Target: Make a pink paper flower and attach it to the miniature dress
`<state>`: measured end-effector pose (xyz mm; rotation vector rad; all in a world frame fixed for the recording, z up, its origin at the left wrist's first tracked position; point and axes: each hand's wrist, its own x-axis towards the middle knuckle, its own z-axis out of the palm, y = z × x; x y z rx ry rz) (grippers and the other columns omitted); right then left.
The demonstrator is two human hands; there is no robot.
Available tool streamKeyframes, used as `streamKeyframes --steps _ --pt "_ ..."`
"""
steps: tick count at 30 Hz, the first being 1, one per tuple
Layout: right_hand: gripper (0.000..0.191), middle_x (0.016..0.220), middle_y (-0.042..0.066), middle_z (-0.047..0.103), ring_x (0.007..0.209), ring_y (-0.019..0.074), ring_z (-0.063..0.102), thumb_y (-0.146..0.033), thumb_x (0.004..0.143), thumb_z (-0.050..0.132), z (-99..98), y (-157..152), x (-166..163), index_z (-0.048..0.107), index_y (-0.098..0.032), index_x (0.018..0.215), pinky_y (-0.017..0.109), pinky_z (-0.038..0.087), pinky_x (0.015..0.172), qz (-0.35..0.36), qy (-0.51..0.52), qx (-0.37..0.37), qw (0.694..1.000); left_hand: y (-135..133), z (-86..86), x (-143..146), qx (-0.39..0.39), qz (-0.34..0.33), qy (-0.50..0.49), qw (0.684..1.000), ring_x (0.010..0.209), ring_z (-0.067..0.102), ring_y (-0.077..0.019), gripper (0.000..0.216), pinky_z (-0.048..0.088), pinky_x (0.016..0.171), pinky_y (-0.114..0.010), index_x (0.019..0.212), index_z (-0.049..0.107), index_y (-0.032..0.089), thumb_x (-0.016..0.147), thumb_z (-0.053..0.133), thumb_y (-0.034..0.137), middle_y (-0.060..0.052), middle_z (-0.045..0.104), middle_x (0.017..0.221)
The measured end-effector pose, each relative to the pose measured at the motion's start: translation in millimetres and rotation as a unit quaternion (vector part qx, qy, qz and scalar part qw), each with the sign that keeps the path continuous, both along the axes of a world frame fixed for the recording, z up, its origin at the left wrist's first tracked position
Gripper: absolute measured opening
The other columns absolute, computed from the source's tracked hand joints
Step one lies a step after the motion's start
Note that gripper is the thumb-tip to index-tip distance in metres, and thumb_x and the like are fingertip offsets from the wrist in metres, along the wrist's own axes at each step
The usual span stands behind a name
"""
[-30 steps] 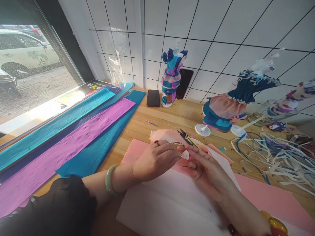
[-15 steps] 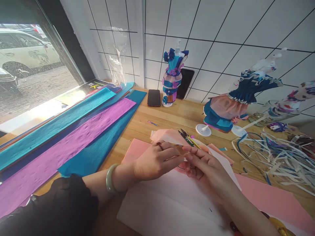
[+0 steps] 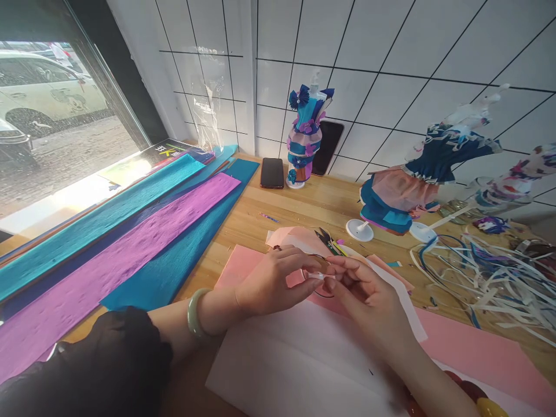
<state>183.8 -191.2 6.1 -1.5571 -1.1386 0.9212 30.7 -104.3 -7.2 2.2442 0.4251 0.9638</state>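
My left hand (image 3: 278, 282), with a green bangle at its wrist, reaches in from the left; its thumb tip touches a small whitish strip (image 3: 319, 277). The left index finger arches above, leaving a gap to the thumb. My right hand (image 3: 367, 289) pinches the strip's other end between thumb and fingertips. What the strip is made of cannot be made out. Just behind the fingertips shows a round, brownish ring-shaped thing (image 3: 320, 263), partly hidden. Under both hands lie pink paper (image 3: 245, 263) and a large white sheet (image 3: 295, 353).
Long purple (image 3: 174, 220) and blue crepe strips (image 3: 186, 255) lie at left. A phone (image 3: 272, 173) rests near the wall beside a decorated paper-dressed figure (image 3: 304, 136). Scissors (image 3: 325, 240) lie beyond my hands. At right are more dressed figures (image 3: 395, 197) and tangled paper ribbons (image 3: 486, 278).
My hands were closer together, fingertips meeting. Now the left thumb and index finger have parted, the right fingers have curled in, and the whitish strip shows between the hands.
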Motion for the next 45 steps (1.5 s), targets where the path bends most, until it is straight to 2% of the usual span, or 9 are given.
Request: streamKeyframes --steps 3,7,12,19,26,31,38,42,45 --pt "0.025 0.092 0.004 0.064 0.079 0.0167 0.061 -0.034 0.079 0.057 -1.7 -3 -2 0.058 -0.025 0.102 0.031 0.051 0.075 0.004 -0.107 0.045 0.993 0 0.8 1 -0.013 -0.008 0.007 1.0 0.085 0.059 -0.0127 0.019 0.046 0.078 -0.027 0.099 0.06 0.019 0.082 0.052 0.019 -0.003 0.067 0.092" --pt "0.02 0.103 0.004 0.066 0.091 0.0201 0.062 -0.028 0.083 0.051 -6.4 -5 0 0.058 -0.028 0.102 0.032 0.05 0.075 0.036 -0.252 0.101 0.962 1 -1.0 2 -0.019 -0.021 0.009 1.0 0.086 0.059 -0.0125 0.019 0.045 0.08 -0.027 0.098 0.061 0.019 0.082 0.05 0.016 -0.002 0.067 0.09" --pt "0.019 0.098 0.003 0.068 0.093 0.0221 0.062 -0.027 0.084 0.05 -10.5 -5 2 0.056 -0.028 0.102 0.039 0.045 0.086 0.017 -0.336 0.134 0.932 1 -1.5 2 -0.033 -0.013 0.025 0.999 0.085 0.059 -0.0137 0.027 0.045 0.08 -0.028 0.106 0.058 0.019 0.08 0.052 0.016 -0.003 0.066 0.09" --pt "0.024 0.1 0.002 0.067 0.091 0.0194 0.063 -0.02 0.085 0.049 -12.8 -4 2 0.051 -0.029 0.108 0.034 0.048 0.08 0.041 -0.342 0.168 0.924 2 1.3 1 -0.081 -0.042 0.027 0.995 0.084 0.057 -0.0114 0.028 0.045 0.076 -0.024 0.109 0.057 0.02 0.082 0.049 0.016 -0.002 0.065 0.094" --pt "0.022 0.099 0.002 0.066 0.084 0.0182 0.062 -0.023 0.086 0.047 -11.4 -5 1 0.051 -0.03 0.106 0.032 0.049 0.074 0.056 -0.324 0.135 0.935 1 -3.6 0 -0.129 -0.034 0.01 0.991 0.086 0.057 -0.0125 0.028 0.046 0.077 -0.026 0.105 0.057 0.02 0.078 0.053 0.014 -0.002 0.065 0.094" --pt "0.022 0.097 0.001 0.066 0.081 0.0177 0.063 -0.024 0.085 0.049 -11.8 -6 2 0.052 -0.031 0.106 0.03 0.048 0.073 0.041 -0.343 0.144 0.927 1 -9.9 3 -0.168 -0.015 -0.014 0.986 0.084 0.058 -0.013 0.024 0.047 0.074 -0.027 0.101 0.056 0.017 0.077 0.056 0.016 -0.005 0.064 0.089" --pt "0.021 0.095 0.001 0.066 0.079 0.0178 0.062 -0.025 0.085 0.05 -9.7 -3 -1 0.053 -0.03 0.105 0.03 0.048 0.073 0.031 -0.324 0.132 0.936 3 -12.2 5 -0.177 -0.027 -0.053 0.982 0.089 0.058 -0.0148 0.007 0.047 0.072 -0.027 0.085 0.058 0.016 0.078 0.058 0.018 -0.007 0.063 0.094" --pt "0.02 0.102 0.003 0.064 0.084 0.0178 0.06 -0.024 0.085 0.051 -7.0 -2 -2 0.054 -0.028 0.104 0.03 0.047 0.074 0.049 -0.302 0.116 0.945 3 -12.8 4 -0.149 -0.023 -0.057 0.987 0.093 0.058 -0.0149 0.01 0.046 0.077 -0.028 0.087 0.058 0.017 0.077 0.058 0.016 -0.007 0.063 0.096" --pt "0.022 0.109 0.004 0.062 0.094 0.019 0.057 -0.024 0.086 0.05 -5.1 -2 -1 0.055 -0.026 0.107 0.031 0.046 0.078 0.075 -0.281 0.113 0.95 3 -12.9 4 -0.13 -0.02 -0.037 0.991 0.092 0.059 -0.0139 0.02 0.047 0.078 -0.027 0.098 0.056 0.017 0.078 0.057 0.016 -0.005 0.064 0.096"
